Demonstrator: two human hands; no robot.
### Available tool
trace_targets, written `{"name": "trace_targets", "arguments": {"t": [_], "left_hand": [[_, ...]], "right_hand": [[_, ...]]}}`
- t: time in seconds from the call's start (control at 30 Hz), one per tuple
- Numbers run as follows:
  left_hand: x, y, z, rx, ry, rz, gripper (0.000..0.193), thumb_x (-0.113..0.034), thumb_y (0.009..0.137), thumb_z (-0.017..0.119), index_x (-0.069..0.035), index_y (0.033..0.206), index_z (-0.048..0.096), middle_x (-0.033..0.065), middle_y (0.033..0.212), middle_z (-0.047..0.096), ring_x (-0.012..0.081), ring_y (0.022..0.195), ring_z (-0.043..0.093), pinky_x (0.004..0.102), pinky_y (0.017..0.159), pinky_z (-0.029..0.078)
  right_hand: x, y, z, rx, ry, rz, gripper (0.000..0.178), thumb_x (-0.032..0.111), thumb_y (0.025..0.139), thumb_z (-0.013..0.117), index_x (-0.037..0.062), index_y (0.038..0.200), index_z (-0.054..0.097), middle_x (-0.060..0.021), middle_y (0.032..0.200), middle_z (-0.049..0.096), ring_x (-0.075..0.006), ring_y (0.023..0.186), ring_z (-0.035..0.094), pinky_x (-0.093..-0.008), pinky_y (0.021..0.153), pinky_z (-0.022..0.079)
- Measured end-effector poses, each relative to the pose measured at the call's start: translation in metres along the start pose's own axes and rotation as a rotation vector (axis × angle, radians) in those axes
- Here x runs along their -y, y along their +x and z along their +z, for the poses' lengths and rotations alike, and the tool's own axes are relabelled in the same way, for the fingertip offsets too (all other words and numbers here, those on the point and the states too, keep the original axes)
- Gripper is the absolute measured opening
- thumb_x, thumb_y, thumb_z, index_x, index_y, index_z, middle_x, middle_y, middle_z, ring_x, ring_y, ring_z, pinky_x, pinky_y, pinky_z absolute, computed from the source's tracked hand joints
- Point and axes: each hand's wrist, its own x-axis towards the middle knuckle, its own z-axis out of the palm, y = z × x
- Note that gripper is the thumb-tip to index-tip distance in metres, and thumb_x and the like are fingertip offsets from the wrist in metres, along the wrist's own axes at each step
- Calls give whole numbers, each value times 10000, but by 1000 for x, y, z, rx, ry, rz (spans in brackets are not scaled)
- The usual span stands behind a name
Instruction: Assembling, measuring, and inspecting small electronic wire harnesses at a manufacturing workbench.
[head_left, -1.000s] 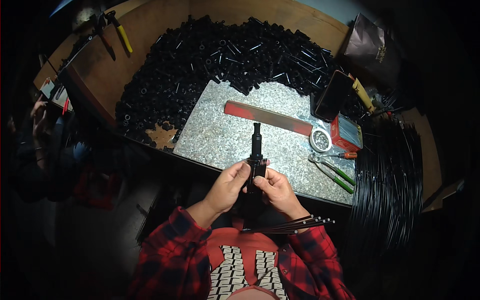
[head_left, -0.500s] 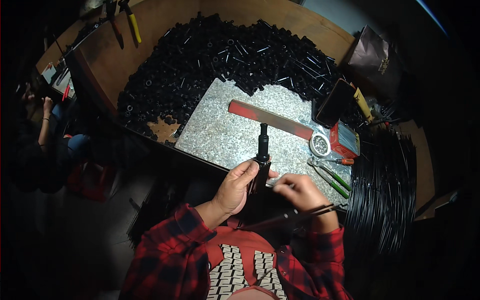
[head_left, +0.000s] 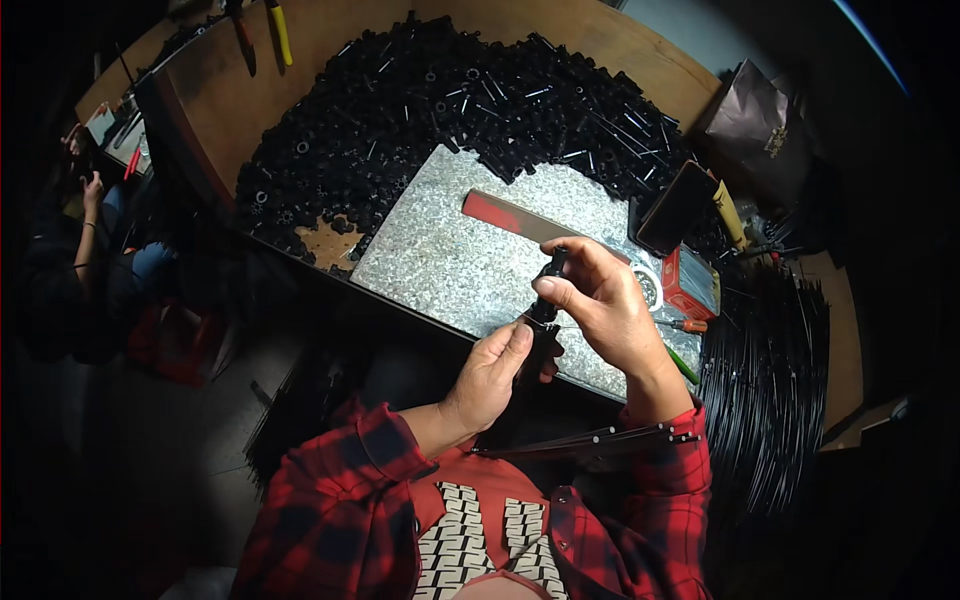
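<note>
A black cylindrical fitting [head_left: 543, 303] with a collar stands upright between my hands, over the near edge of a speckled grey slab [head_left: 430, 240]. My left hand [head_left: 485, 378] is closed round the fitting's lower part, thumb along its side. Thumb and fingers of my right hand [head_left: 612, 310] pinch its upper end. A thin wire [head_left: 568, 326] crosses at the collar; where its ends lead is hidden by my fingers. Below my hands, a bundle of slim dark rods [head_left: 600, 440] with pale tips lies across my lap and right forearm.
Behind the slab is a heap of black fittings [head_left: 400, 110]. A red-and-brown bar [head_left: 505, 215] lies on it. To the right are a phone [head_left: 678, 208], a red box [head_left: 692, 283], a screwdriver [head_left: 690, 325] and many black rods [head_left: 765, 390]. Far left shows a co-worker's hand [head_left: 92, 190].
My right hand has moved up and inward from beside the fitting and now grips its upper end. The fitting leans slightly right; my left hand keeps its hold.
</note>
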Motion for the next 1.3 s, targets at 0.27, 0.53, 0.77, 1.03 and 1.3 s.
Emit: {"name": "trace_targets", "arguments": {"t": [0.27,0.53,0.77,1.03,1.3], "left_hand": [[1,-1,-1,-50,54,0,393,-314,1023,325,3,1142,523,14,876,565,76,760,516,236,715,441],[5,-1,-4,-69,93,12,398,-320,1022,325,6,1111,535,14,867,575,75,752,526,232,707,451],[5,0,-2,-83,87,12,394,-320,1020,333,5,1116,535,7,850,575,71,739,521,230,701,447],[15,3,-11,-106,150,18,367,-295,1020,345,2,1110,540,1,836,567,55,734,513,208,688,433],[5,4,-7,-82,-57,-43,337,-288,1013,374,-12,1102,546,24,885,589,73,764,550,225,695,466]], "right_hand": [[-2,-1,2,6,-53,22,329,53,838,669,-12,1120,511,11,788,519,-46,725,501,-195,638,436],[-7,2,2,61,122,-95,340,45,855,644,0,1147,476,-31,841,584,-69,770,556,-211,658,464],[-6,0,2,22,-108,12,310,43,868,628,-8,1134,479,-25,799,563,-68,711,547,-211,625,458],[-3,0,5,32,-219,-32,305,51,868,630,-8,1129,483,-15,786,554,-68,706,542,-210,620,456],[-15,3,5,20,111,57,339,75,863,647,-34,1135,478,-27,786,582,-74,708,564,-212,622,471]]}}
